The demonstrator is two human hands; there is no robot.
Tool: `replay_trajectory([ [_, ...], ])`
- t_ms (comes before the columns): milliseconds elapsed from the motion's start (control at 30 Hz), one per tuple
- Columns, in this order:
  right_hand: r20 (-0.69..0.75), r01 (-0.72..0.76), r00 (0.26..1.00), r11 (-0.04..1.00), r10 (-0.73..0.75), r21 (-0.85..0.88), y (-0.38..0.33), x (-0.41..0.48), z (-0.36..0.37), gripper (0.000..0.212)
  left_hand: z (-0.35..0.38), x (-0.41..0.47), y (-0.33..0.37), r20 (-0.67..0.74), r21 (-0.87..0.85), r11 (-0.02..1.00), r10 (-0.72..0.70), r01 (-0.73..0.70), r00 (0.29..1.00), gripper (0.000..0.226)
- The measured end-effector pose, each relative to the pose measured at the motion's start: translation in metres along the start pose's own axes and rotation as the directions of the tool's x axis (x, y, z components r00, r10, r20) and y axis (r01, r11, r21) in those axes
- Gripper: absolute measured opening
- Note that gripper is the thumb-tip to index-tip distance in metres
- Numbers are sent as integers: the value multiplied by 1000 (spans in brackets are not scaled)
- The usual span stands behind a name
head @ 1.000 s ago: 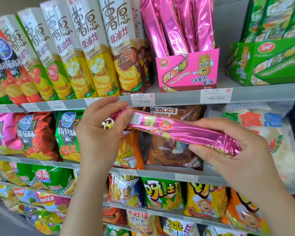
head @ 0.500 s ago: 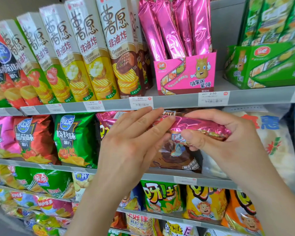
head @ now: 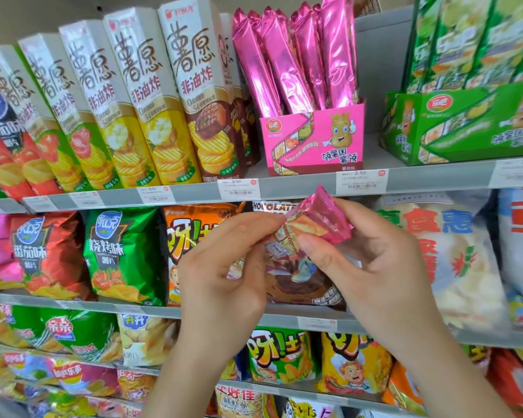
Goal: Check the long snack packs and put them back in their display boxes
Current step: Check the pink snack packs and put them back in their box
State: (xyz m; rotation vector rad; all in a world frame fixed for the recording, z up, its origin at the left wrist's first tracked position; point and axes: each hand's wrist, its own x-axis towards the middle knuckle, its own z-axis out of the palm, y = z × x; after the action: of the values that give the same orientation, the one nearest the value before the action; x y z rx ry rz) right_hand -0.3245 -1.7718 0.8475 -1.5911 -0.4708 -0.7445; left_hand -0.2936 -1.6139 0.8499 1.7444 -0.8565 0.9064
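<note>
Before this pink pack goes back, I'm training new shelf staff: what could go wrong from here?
1. The pink pack is held only by the fingers of the left hand and right hand; slick foil could slip.
2. The standing packs lean and crowd the pink display box, so pushing one in may topple them.
3. The green display box stands close beside it; the pack might land there by mistake.

Grey metal shop shelving (head: 194, 193), several tiers, white price labels (head: 238, 188) on the front rails. Plain grey back panel (head: 375, 70) behind the top tier. Lighting bright and even.
</note>
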Motion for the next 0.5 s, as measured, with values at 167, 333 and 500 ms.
replay_trajectory([
  [167, -5, 64, 998, 971, -66, -229, 5, 0, 8, 37, 2, 10, 21, 39, -215, 961, -169, 174, 985, 21],
  [333, 8, 159, 986, 926, -166, -343, 8, -2, 14, 34, 0, 21, 26, 15, -165, 945, -282, 281, 959, 5],
  [500, 198, -70, 978, 997, 65, 18, 14, -3, 14, 49, -3, 30, 28, -154, -292, 914, -334, 280, 930, 10],
])
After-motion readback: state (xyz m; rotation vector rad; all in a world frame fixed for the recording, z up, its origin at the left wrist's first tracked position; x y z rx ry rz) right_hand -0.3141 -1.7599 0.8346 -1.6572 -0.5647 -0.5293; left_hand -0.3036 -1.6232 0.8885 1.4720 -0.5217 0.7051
